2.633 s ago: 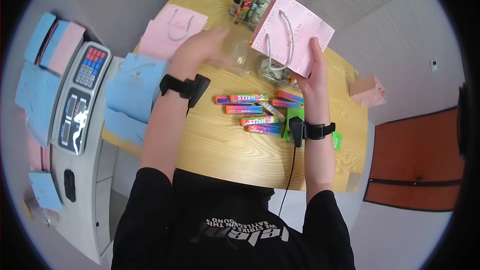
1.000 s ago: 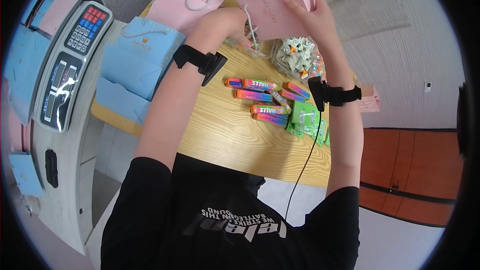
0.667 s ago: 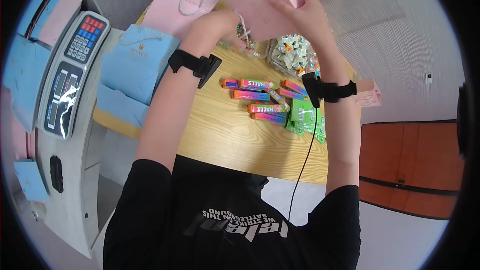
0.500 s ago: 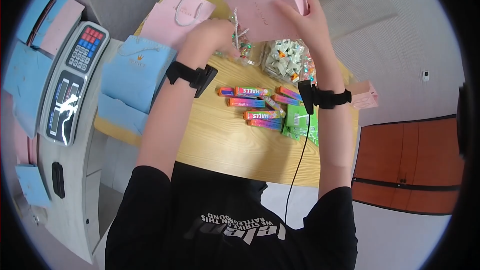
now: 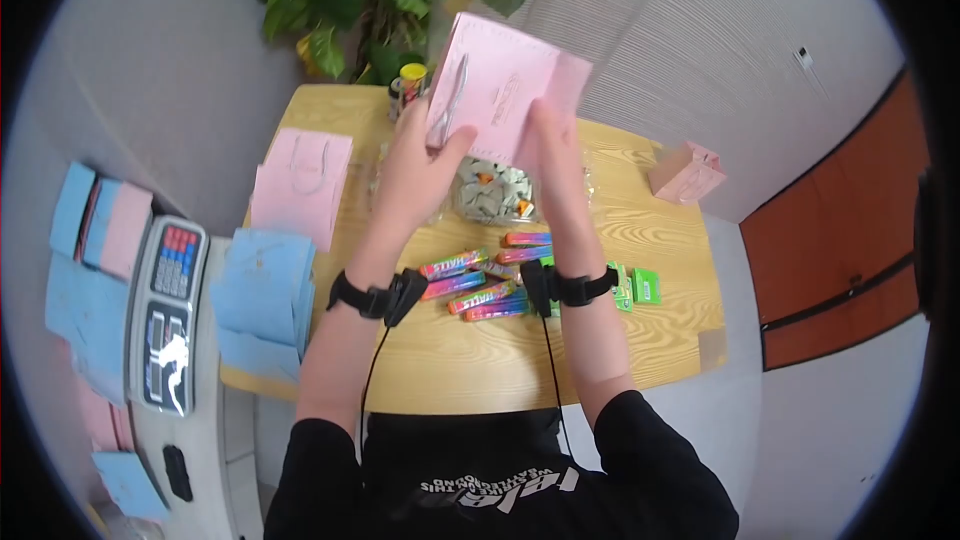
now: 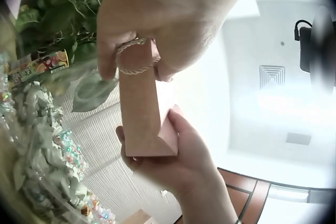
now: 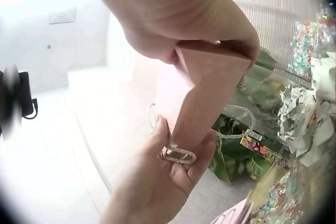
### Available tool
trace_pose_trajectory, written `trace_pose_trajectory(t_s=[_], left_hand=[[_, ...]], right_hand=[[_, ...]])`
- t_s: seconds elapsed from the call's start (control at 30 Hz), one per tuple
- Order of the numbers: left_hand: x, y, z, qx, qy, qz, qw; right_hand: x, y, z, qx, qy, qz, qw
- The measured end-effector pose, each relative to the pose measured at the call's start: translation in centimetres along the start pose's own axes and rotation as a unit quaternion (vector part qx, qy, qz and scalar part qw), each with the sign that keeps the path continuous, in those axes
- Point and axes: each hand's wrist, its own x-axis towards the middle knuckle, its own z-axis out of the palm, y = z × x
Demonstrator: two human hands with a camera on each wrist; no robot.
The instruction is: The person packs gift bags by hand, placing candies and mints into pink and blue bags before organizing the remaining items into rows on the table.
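Observation:
A pink paper gift bag (image 5: 505, 90) with silver rope handles is held sideways above the table, between both hands. My left hand (image 5: 412, 175) grips its mouth end, thumb on the printed front, with a rope handle (image 6: 137, 66) looping by the fingers in the left wrist view. At the base end, my right hand (image 5: 560, 165) holds the bag, its thumb on the front and its fingers behind. The right wrist view shows the bag's narrow side (image 7: 207, 92) between the two hands. What is inside the bag is hidden.
On the wooden table (image 5: 640, 340) lie Halls candy rolls (image 5: 485, 297), green packets (image 5: 646, 286) and a clear tub of wrapped candies (image 5: 495, 190). Pink bags (image 5: 300, 185) and blue bags (image 5: 262, 290) stand left, another pink bag (image 5: 688, 172) right. Behind is a leafy plant (image 5: 350, 0).
My left hand has left the candies at the tub and now grips the bag's mouth end. The bag has turned and come left in view, still in my right hand. The head view has shifted.

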Motion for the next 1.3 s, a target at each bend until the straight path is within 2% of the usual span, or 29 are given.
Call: trace_pose_trajectory(t_s=[0.07, 0.13, 0.17, 0.23, 0.27, 0.33, 0.37, 0.43, 0.47, 0.53, 0.57, 0.63, 0.67, 0.73, 0.77, 0.83, 0.87, 0.93, 1.0, 1.03, 1.07, 1.1, 1.13, 1.2, 1.23, 1.27, 1.3], left_hand=[[-0.5, 0.6, 0.8, 0.047, -0.001, 0.012, 0.999], [-0.9, -0.1, 1.6, 0.103, 0.077, 0.104, 0.986], [-1.1, 0.7, 1.4, 0.113, 0.067, 0.108, 0.985], [-1.1, 2.6, 0.0, 0.030, 0.047, -0.001, 0.998], [-0.8, 2.7, -0.9, 0.041, 0.041, -0.004, 0.998], [-0.8, 2.7, -2.7, 0.070, -0.021, -0.029, 0.997], [-0.7, 2.9, -3.2, 0.080, -0.027, -0.033, 0.996], [-1.0, 3.1, -4.0, 0.051, -0.086, -0.036, 0.994], [-1.2, 3.4, -3.9, 0.059, -0.082, -0.044, 0.994], [-1.7, 4.3, -3.6, 0.190, -0.123, 0.052, 0.973], [-2.0, 4.5, -3.2, 0.198, -0.111, 0.040, 0.973], [-2.2, 4.7, -2.4, 0.259, -0.060, 0.116, 0.957], [-2.3, 4.9, -2.6, 0.265, -0.045, 0.102, 0.958], [-2.3, 5.7, -3.4, 0.255, -0.103, 0.124, 0.953], [-2.2, 6.1, -4.1, 0.259, -0.093, 0.115, 0.954], [-2.1, 6.9, -5.5, 0.297, -0.162, 0.119, 0.934], [-2.3, 7.4, -6.2, 0.299, -0.155, 0.112, 0.935], [-2.6, 8.2, -7.7, 0.158, -0.127, 0.100, 0.974], [-2.2, 8.9, -11.0, 0.195, -0.096, 0.097, 0.971], [-1.9, 9.0, -13.2, 0.230, -0.067, 0.096, 0.966], [-1.2, 7.6, -15.8, 0.229, -0.068, 0.095, 0.966], [-0.3, 4.7, -18.7, 0.386, -0.137, 0.081, 0.909], [-0.1, 2.2, -20.5, 0.531, -0.201, 0.064, 0.821], [-0.4, -0.7, -21.7, 0.603, -0.268, -0.063, 0.749], [-0.6, -2.0, -22.0, 0.604, -0.267, -0.059, 0.749], [-0.7, -3.3, -22.2, 0.577, -0.269, -0.081, 0.767], [-0.8, -4.2, -22.5, 0.549, -0.271, -0.103, 0.784]], right_hand=[[-0.4, -0.2, 0.1, -0.015, 0.017, -0.034, 0.999], [-1.2, -1.3, 0.3, -0.015, -0.006, -0.032, 0.999], [-1.8, -2.1, 0.1, -0.004, 0.003, -0.034, 0.999], [-2.8, -3.4, -0.9, -0.002, -0.077, 0.041, 0.996], [-2.4, -3.2, -1.5, 0.009, -0.071, 0.044, 0.996], [-1.9, -2.5, -2.9, 0.155, -0.099, -0.033, 0.982], [-1.9, -3.0, -3.8, 0.164, -0.091, -0.031, 0.982], [-1.7, -4.9, -5.4, -0.063, -0.167, -0.028, 0.984], [-1.9, -5.7, -5.3, -0.145, -0.179, -0.048, 0.972], [-2.1, -5.6, -5.4, -0.176, -0.201, -0.011, 0.964], [-2.2, -5.3, -5.4, -0.215, -0.218, 0.019, 0.952], [-2.4, -4.7, -5.2, -0.212, -0.235, 0.034, 0.948], [-2.6, -4.4, -5.1, -0.219, -0.237, 0.049, 0.945], [-3.0, -5.1, -4.7, -0.209, -0.275, 0.059, 0.937], [-3.1, -5.5, -4.4, -0.205, -0.290, 0.058, 0.933], [-3.6, -5.4, -3.8, -0.149, -0.313, 0.033, 0.937], [-3.6, -5.2, -3.8, -0.190, -0.306, 0.040, 0.932], [-3.7, -4.7, -3.4, -0.230, -0.301, 0.045, 0.924], [-3.7, -3.9, -2.8, -0.132, -0.120, 0.059, 0.982], [-3.4, -4.0, -2.2, -0.132, -0.120, 0.060, 0.982], [-2.8, -4.2, -1.3, -0.130, -0.072, 0.046, 0.988], [-2.3, -4.2, -0.3, -0.128, -0.022, 0.033, 0.991], [-2.0, -4.0, 1.4, -0.059, -0.048, 0.033, 0.997], [-0.8, -2.3, 3.9, -0.108, -0.083, 0.070, 0.988], [-0.5, -1.8, 5.7, -0.068, -0.107, 0.106, 0.986], [-0.2, -1.1, 7.5, -0.028, -0.130, 0.142, 0.981], [0.5, 0.7, 9.1, -0.023, -0.122, 0.144, 0.982]])
